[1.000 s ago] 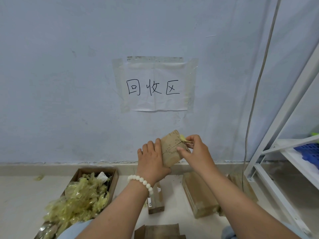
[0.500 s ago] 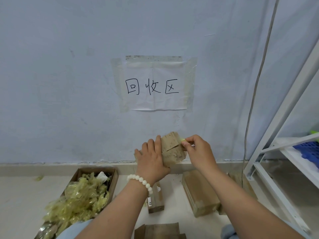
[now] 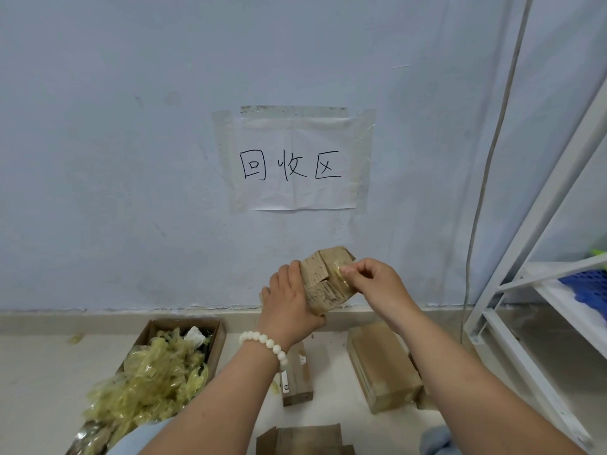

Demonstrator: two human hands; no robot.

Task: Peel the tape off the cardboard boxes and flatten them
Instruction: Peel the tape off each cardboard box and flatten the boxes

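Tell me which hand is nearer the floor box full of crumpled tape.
Left. The left hand grips the held box, up and right of the floor box; the right hand, pinching tape on the held box, is farther right.

Open floor [image 3: 330,366] between small box [image 3: 297,379] and larger box [image 3: 382,369]; shelf frame [image 3: 542,208] rightward.

Scuffed brown cardboard box [image 3: 318,276] tilted in midair, glossy tape [image 3: 336,274] on its side.
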